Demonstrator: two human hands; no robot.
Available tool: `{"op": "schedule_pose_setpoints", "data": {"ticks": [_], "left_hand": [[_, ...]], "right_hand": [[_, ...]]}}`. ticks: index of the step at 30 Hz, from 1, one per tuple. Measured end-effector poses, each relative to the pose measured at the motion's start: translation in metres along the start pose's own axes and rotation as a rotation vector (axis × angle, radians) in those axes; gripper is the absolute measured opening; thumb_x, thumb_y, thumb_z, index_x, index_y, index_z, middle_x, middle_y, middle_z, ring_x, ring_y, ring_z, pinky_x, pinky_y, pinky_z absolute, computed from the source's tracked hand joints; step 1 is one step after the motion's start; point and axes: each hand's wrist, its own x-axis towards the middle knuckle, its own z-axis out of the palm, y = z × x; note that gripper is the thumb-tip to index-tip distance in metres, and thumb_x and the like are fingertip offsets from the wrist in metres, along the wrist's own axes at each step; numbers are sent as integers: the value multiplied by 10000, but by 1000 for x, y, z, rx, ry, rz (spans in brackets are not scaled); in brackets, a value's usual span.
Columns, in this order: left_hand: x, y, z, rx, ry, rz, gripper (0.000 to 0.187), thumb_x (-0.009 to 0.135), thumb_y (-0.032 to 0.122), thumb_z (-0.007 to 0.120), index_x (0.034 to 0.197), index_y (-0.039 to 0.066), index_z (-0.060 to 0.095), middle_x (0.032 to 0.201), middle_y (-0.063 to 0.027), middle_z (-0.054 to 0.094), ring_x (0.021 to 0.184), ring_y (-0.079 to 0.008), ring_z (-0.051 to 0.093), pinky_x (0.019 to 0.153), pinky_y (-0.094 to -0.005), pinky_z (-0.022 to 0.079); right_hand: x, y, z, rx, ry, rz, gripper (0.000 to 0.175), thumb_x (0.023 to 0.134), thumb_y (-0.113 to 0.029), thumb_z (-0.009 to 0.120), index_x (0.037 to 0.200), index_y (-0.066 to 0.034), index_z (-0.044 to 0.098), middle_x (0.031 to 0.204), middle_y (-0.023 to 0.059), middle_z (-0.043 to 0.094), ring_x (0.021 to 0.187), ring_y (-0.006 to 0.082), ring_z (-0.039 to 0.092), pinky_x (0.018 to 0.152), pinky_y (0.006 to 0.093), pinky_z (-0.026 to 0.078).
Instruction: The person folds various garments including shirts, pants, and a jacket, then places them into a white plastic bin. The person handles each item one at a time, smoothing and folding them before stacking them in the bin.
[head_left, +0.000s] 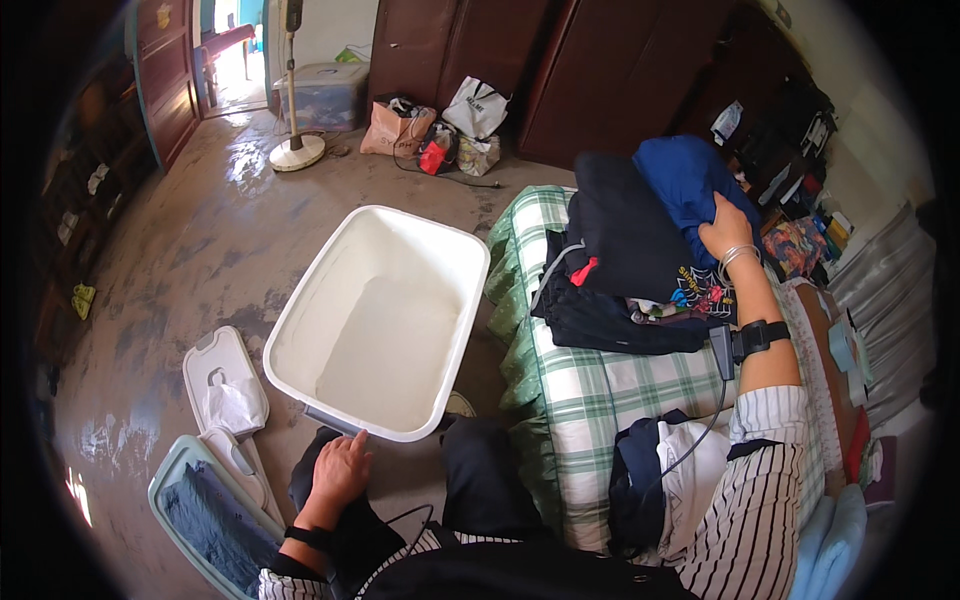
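Note:
A white plastic storage bin (386, 345) with a grey handle stands before my knees, its inside bare. My left hand (341, 466) is at its near rim, fingers curled by the handle; their tips are partly hidden. On the bed's right side, my right hand (727, 229) grips a blue garment (679, 184), with the thumb pressed into the cloth. The blue garment lies against a folded black garment with a printed design (637, 232). Beneath these are folded dark trousers (630, 330). Nearer me on the bed are navy and white folded clothes (694, 454).
The bed has a green-and-white checked cover (577, 405). White lids (221, 382) and a green-rimmed tub with blue cloth (165, 465) lie at left. Farther off stand a fan base (297, 154), shopping bags (397, 127), a lidded clear box (322, 97) and dark wardrobes (600, 75).

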Motion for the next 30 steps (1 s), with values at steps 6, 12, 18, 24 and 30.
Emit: {"op": "schedule_pose_setpoints", "data": {"ticks": [6,12,18,24,30], "left_hand": [[5,3,7,23,-39,18,416,867,220,643,1236,42,574,1014,-161,679,1035,-323,625,938,-432,468],[10,9,5,28,-79,58,408,873,222,635,1233,42,573,1017,-158,678,1041,-318,622,933,-428,468],[5,12,5,49,-80,68,395,896,224,607,1247,48,566,1015,-137,677,1044,-306,620,927,-427,466],[4,10,6,62,-94,45,380,897,222,600,1240,60,570,989,-131,676,1019,-296,626,916,-423,470],[7,9,6,78,-79,29,342,868,205,641,1168,43,608,912,-115,686,968,-297,654,868,-421,503]], "right_hand": [[11,10,-19,111,184,28,560,729,-110,570,1278,4,590,1130,309,633,1086,444,607,973,459,479],[-26,-3,-8,-76,-191,-46,723,785,-386,697,1356,23,523,1212,293,618,1131,415,608,988,435,486],[-2,15,-28,242,228,-89,670,883,-624,580,1140,-15,685,963,222,701,875,342,679,796,399,527],[73,42,-19,-44,283,-133,617,974,-637,375,1514,-340,340,1551,16,381,1446,358,257,1148,566,202],[143,64,30,-37,465,-126,661,936,-744,235,1529,-450,232,1616,-27,254,1498,380,86,1099,725,71]]}}
